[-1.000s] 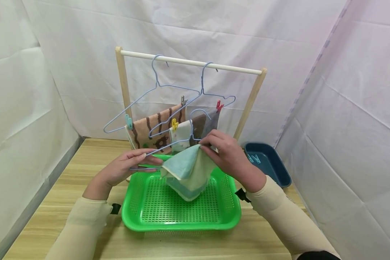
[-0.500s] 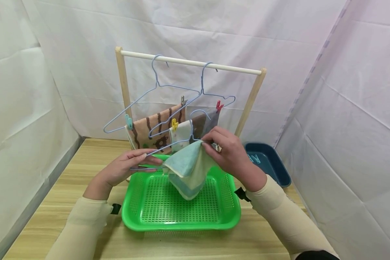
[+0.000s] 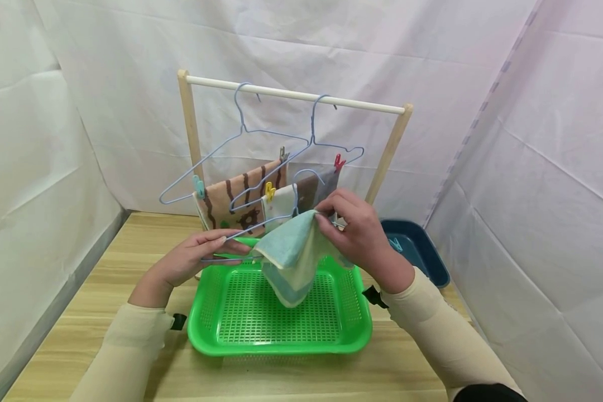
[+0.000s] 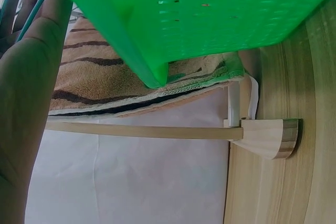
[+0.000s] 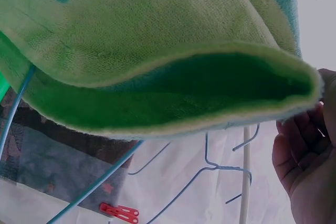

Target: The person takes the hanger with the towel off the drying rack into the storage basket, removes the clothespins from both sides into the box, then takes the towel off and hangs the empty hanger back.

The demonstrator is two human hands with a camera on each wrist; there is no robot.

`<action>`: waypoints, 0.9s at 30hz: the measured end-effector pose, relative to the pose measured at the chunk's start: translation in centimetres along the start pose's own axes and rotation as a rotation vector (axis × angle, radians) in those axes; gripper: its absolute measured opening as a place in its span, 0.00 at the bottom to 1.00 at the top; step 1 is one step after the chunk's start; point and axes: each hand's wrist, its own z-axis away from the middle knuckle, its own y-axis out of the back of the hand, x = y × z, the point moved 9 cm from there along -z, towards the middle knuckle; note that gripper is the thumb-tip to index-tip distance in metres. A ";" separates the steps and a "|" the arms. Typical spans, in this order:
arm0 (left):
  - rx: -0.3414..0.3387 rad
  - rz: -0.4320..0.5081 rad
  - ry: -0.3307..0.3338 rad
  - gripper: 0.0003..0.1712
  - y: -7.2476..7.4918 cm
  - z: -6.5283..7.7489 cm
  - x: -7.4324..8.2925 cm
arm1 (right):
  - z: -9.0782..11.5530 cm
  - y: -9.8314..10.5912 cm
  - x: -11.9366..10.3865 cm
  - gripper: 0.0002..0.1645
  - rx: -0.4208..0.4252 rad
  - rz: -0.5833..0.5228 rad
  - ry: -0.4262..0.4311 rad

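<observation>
My left hand grips the left end of a blue wire hanger, with the thumb over the wire. Over this hanger drapes a light-blue and cream towel, its lower corner hanging above the green basket. My right hand pinches the towel's top fold between thumb and fingers, close to the hanger's neck. In the right wrist view the towel sags open in a loop, and the hanger wire comes out below it. The right end of the hanger is mostly hidden behind the towel and right hand.
A green slotted basket stands beneath the hands. Behind is a rack with a white rail, bearing two hangers with a striped brown towel and a grey-white towel, held by clothespins. A dark blue tray with clothespins sits right.
My right hand has moved slightly up and to the right, drawing the towel's top fold along the hanger. The left hand keeps its hold in the same spot.
</observation>
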 end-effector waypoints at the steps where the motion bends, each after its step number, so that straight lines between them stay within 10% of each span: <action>1: 0.003 0.003 0.004 0.26 0.0 0.0 0.0 | 0.0 0.1 0.0 0.10 0.004 0.000 0.003; 13: 0.010 0.011 0.016 0.26 0.1 0.1 -0.2 | -0.3 1.0 -0.3 0.02 0.049 0.020 -0.010; 27: 0.006 0.007 0.025 0.26 0.4 0.0 -0.6 | -0.6 2.0 -0.7 0.14 0.150 0.003 0.002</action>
